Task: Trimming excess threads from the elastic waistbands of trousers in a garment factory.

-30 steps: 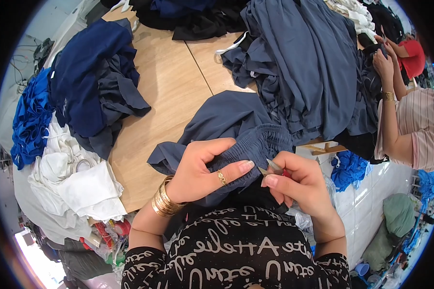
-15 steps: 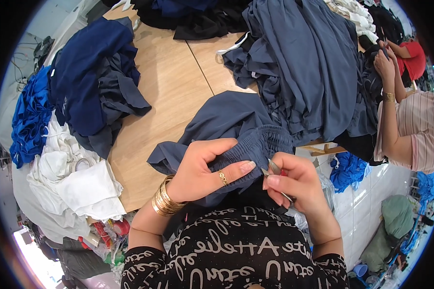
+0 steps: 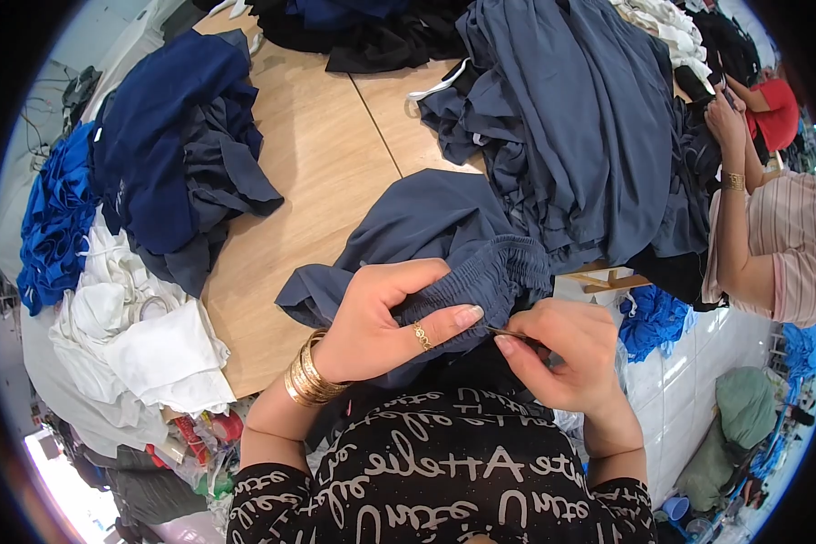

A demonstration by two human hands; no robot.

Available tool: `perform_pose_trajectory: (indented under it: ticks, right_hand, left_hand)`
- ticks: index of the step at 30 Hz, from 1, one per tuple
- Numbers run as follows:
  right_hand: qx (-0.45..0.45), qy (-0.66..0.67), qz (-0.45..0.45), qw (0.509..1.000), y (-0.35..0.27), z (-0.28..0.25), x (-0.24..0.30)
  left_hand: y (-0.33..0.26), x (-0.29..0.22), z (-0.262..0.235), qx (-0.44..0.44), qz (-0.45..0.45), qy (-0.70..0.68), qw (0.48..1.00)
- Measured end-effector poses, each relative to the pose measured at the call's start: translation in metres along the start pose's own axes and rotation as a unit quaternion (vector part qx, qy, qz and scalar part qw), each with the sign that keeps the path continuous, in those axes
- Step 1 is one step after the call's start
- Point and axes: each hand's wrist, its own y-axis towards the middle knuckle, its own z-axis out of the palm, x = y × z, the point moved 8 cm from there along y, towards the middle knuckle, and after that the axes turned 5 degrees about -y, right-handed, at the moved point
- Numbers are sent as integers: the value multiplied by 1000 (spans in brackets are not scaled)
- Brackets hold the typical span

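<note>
A slate-grey garment (image 3: 431, 218) lies over the table's near edge, its gathered elastic waistband (image 3: 485, 276) towards me. My left hand (image 3: 376, 322) is closed on the waistband, thumb on top and fingers partly under the cloth. In my right hand (image 3: 562, 349) is a small pair of thread snips (image 3: 508, 334), mostly hidden by the fingers. Their dark tip meets the waistband's lower edge, close to my left thumb. Whether a thread lies between the blades I cannot make out.
On the wooden table (image 3: 308, 145) are a large grey garment pile (image 3: 580, 136), a navy pile (image 3: 168, 145) and white cloth (image 3: 145, 335). Bright blue cloth (image 3: 54, 218) lies far left. Two people work at the right, one in a striped top (image 3: 771, 245).
My right hand has turned over and its fingers have closed. The snips' blades, spread apart before, now show as one thin dark tip. My left hand has barely moved.
</note>
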Motion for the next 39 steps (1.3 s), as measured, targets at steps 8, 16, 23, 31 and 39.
perform_pose_trajectory:
  ticks: [8, 16, 23, 31, 39]
  right_hand:
    - [92, 325, 303, 891, -22, 28, -39]
    - [62, 263, 255, 928, -15, 24, -41]
    - [121, 425, 358, 823, -24, 45, -51]
    - [115, 595, 365, 707, -30, 61, -47]
    - [125, 655, 342, 662, -33, 68, -44]
  left_hand:
    - [1, 0, 0, 0, 3, 29, 1000]
    - [3, 3, -1, -1, -3, 54, 999]
    - [5, 6, 6, 22, -50, 24, 998]
    - [4, 10, 9, 42, -22, 2, 999]
    - [3, 11, 10, 45, -1, -4, 999]
